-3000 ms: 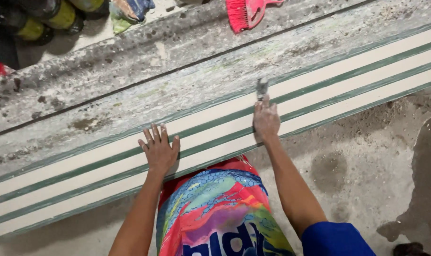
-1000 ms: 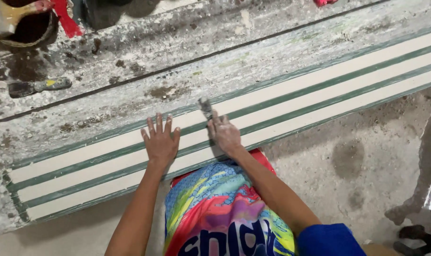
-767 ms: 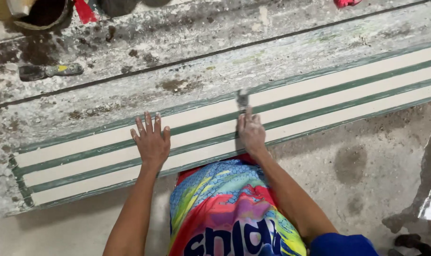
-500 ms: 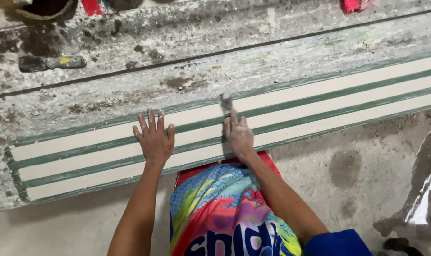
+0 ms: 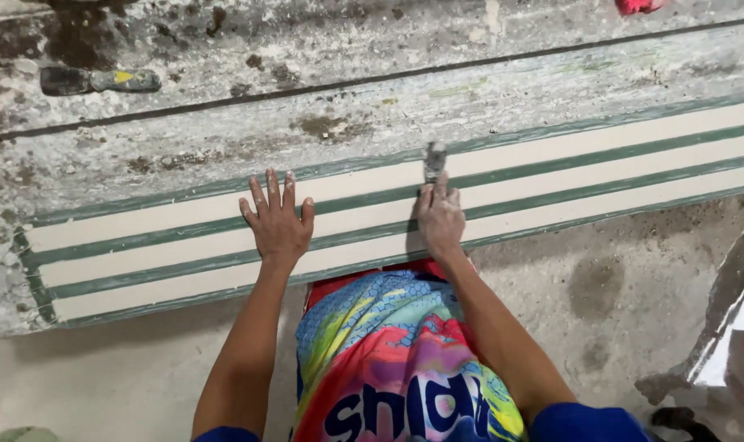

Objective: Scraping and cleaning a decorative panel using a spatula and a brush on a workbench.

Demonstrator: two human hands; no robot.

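A single head view looks steeply down, seemingly close, over the workbench (image 5: pixel 225 123).

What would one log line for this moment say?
left hand: flat on striped board | right hand: holds scraper on board

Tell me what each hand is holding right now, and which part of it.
The right hand grips a small scraper by its handle, blade end on the cream strip. The left hand holds nothing; it lies flat on the strips.
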